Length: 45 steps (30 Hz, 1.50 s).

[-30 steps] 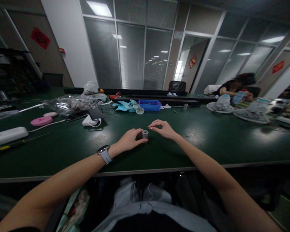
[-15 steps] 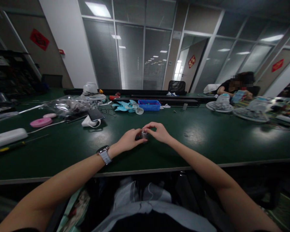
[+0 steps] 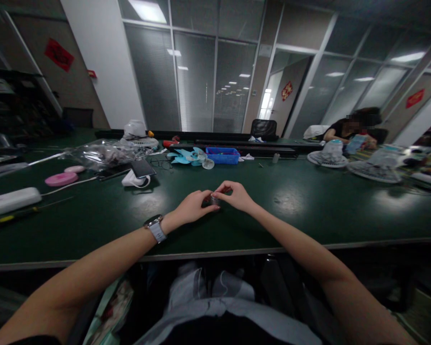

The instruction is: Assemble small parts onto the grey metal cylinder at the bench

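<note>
A small grey metal cylinder [image 3: 215, 201] stands upright at the middle of the green table, between both hands. My left hand [image 3: 193, 207], with a watch on its wrist, is closed around its side, thumb in front and fingers behind. From the other side my right hand [image 3: 236, 195] pinches at the cylinder's top with thumb and forefinger. Those fingertips partly cover the top, so I cannot make out whether a smaller part is between them.
Behind the hands are a blue basket [image 3: 222, 156], light-blue fan blades [image 3: 186, 156] and another small cylinder [image 3: 276, 157]. A phone [image 3: 142, 168], white charger [image 3: 133, 180], power strip [image 3: 12, 202] and screwdriver [image 3: 3, 221] lie left. Fan parts [image 3: 328, 158] and a seated person [image 3: 339, 129] are at right.
My right fingertips have shifted slightly over the cylinder's top, covering more of it. My left hand keeps its hold, and the view has tilted very slightly.
</note>
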Each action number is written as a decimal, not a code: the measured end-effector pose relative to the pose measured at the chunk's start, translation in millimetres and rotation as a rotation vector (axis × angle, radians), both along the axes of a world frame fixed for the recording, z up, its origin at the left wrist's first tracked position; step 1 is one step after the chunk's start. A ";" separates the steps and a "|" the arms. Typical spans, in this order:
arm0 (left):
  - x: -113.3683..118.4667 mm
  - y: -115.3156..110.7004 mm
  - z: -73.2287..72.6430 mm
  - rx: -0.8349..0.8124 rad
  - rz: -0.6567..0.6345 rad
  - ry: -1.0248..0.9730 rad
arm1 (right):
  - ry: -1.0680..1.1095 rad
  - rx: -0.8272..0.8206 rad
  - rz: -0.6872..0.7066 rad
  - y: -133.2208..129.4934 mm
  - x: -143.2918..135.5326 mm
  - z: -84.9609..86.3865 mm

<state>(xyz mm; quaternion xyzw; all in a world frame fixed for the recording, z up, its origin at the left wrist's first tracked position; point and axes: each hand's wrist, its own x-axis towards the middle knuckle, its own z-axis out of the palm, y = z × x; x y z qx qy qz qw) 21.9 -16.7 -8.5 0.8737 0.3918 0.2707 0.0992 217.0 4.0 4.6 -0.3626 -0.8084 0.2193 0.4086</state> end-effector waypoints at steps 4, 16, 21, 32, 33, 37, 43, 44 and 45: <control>-0.3 1.5 -1.7 0.010 -0.009 0.003 | 0.018 -0.053 -0.011 2.7 1.5 -3.7; -0.9 2.5 -2.4 0.014 -0.009 -0.002 | -0.060 0.084 0.099 -2.0 5.1 1.1; -1.1 2.5 -2.7 0.011 0.002 0.004 | -0.057 0.080 0.102 -1.6 3.9 -0.6; -0.6 0.9 0.4 0.025 -0.003 0.029 | -0.127 -0.017 0.124 24.0 38.5 -2.5; -0.6 0.5 0.7 0.026 -0.001 0.030 | -0.205 -0.014 0.150 27.6 46.0 -3.2; -0.4 -0.3 1.0 0.038 0.012 0.036 | -0.459 -0.017 0.223 39.0 65.0 -8.5; -0.5 0.2 0.1 0.038 0.016 0.033 | -0.545 -0.056 0.196 40.7 69.1 -11.2; -0.6 0.3 0.0 0.037 0.014 0.035 | -0.545 -0.073 0.194 39.9 69.4 -10.7; -0.8 0.4 -0.1 0.036 0.013 0.038 | -0.540 -0.087 0.194 39.2 69.8 -10.2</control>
